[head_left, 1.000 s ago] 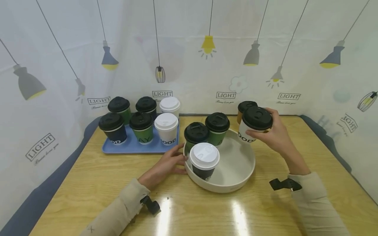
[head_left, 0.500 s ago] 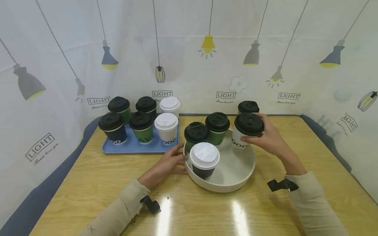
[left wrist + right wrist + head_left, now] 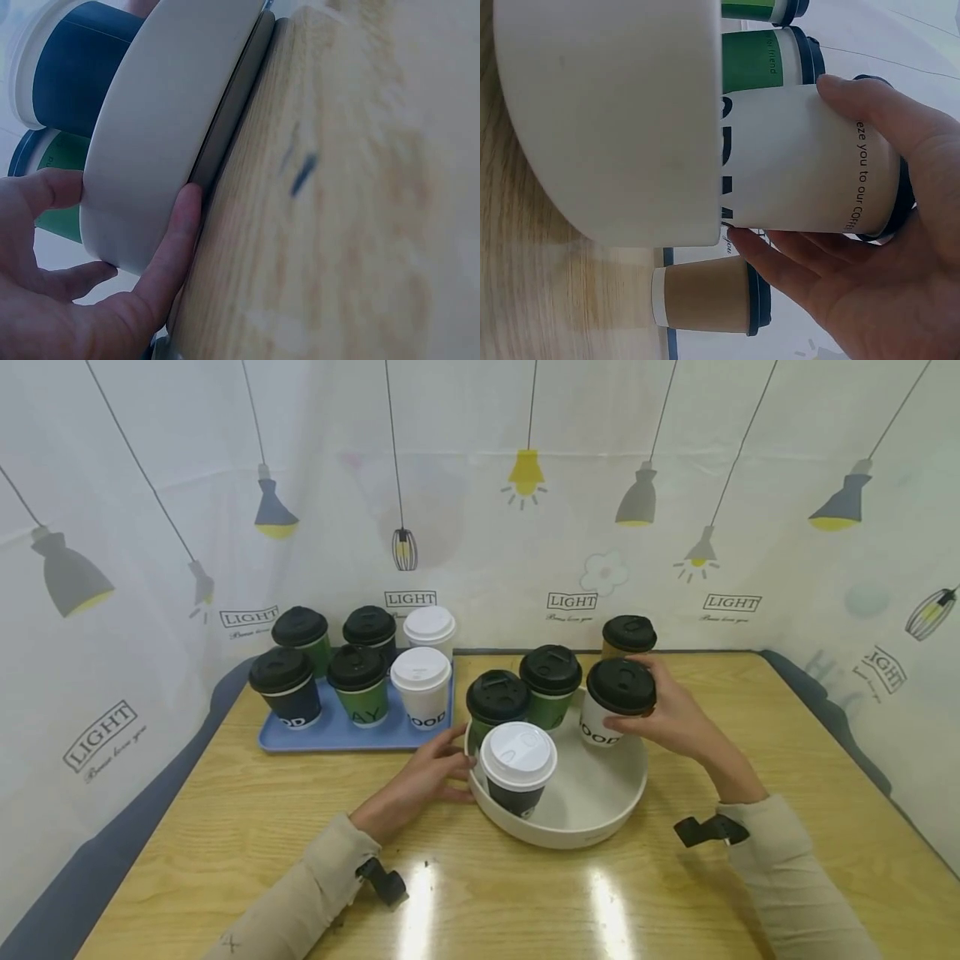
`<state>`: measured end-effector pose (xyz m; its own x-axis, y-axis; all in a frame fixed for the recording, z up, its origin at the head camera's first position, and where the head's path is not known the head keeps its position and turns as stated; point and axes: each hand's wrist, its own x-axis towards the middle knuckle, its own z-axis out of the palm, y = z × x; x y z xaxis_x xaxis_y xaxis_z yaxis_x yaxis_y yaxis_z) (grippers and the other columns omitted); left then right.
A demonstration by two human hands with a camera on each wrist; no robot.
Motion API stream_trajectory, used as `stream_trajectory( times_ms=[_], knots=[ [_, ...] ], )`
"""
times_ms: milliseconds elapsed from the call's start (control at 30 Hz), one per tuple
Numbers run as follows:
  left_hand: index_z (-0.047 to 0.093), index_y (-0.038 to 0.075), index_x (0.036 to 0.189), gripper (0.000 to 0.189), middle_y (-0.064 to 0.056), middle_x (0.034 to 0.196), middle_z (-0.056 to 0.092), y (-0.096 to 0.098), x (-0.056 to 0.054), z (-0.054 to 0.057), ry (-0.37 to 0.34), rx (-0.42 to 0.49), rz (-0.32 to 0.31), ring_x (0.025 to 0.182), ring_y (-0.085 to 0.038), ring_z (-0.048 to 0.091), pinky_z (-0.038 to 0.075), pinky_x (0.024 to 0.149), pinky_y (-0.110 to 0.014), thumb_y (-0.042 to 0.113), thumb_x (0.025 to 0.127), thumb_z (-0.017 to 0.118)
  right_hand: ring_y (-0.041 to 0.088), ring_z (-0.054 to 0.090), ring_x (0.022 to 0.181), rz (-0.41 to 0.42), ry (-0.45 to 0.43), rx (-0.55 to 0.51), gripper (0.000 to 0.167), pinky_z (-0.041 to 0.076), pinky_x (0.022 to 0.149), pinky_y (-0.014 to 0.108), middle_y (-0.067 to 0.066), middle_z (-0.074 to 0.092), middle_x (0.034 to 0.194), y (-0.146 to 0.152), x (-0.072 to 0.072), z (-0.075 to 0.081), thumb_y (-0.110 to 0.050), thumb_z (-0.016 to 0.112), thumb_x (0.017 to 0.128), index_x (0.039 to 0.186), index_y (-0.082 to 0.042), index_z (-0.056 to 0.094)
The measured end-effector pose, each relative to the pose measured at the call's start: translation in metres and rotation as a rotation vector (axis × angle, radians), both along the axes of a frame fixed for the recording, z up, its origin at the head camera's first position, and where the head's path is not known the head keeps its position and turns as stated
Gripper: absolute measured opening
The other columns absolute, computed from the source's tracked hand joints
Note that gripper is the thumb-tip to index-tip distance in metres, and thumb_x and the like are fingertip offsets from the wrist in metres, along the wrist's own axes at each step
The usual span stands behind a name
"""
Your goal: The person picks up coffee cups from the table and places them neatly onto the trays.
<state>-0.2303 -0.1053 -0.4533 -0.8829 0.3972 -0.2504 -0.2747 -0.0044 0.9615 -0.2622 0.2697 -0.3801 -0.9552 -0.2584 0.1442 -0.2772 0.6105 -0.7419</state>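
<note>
My right hand (image 3: pixel 678 714) grips a white paper coffee cup (image 3: pixel 596 724) with a black lid, thumb on one side and fingers on the other. This cup is upright over the right part of a round cream tray (image 3: pixel 588 789); in the right wrist view the tray wall hides its base. My left hand (image 3: pixel 416 781) touches the tray's left side with spread fingers, one fingertip low by the base in the left wrist view. Inside the tray stand two green cups with black lids, one nearer (image 3: pixel 486 731) and one farther (image 3: pixel 551 710), and a dark cup with a white lid (image 3: pixel 516 797).
On the left, a blue rectangular tray (image 3: pixel 345 741) carries several lidded cups in two rows. Behind the round tray, a brown cup (image 3: pixel 705 295) with a black lid stands on the wooden table (image 3: pixel 285 827). A printed curtain (image 3: pixel 480 552) hangs along the back.
My right hand has carried the white cup leftward, nearer and lower, from the round tray's far right rim to over its inside. The left hand has stayed at the tray's side.
</note>
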Motion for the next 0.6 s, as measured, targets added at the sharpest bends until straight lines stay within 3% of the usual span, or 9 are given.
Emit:
stream_trajectory(
  times_ms=[167,600],
  knots=[
    [0.027,0.02,0.163,0.072,-0.023,0.148,0.048,0.0001,0.0009,0.0016,0.003,-0.007,-0.004,0.109,-0.026,0.068,0.065,0.09,-0.046,0.013,0.098,0.056,0.048,0.046,0.14,0.016,-0.013,0.02,0.105,0.038,0.115,0.069,0.027,0.046,0.153,-0.0017,-0.0008,-0.0013,-0.024,0.092,0.078,0.157,-0.004,0.024],
    [0.026,0.019,0.164,0.072,-0.024,0.148,0.048,0.0009,0.002,0.0032,0.005,-0.008,-0.003,0.109,-0.025,0.068,0.065,0.09,-0.045,0.014,0.098,0.056,0.047,0.05,0.136,0.072,-0.015,0.029,0.103,0.039,0.115,0.067,0.028,0.051,0.147,-0.0039,0.0001,-0.0016,-0.021,0.094,0.074,0.151,-0.001,0.029]
  ],
)
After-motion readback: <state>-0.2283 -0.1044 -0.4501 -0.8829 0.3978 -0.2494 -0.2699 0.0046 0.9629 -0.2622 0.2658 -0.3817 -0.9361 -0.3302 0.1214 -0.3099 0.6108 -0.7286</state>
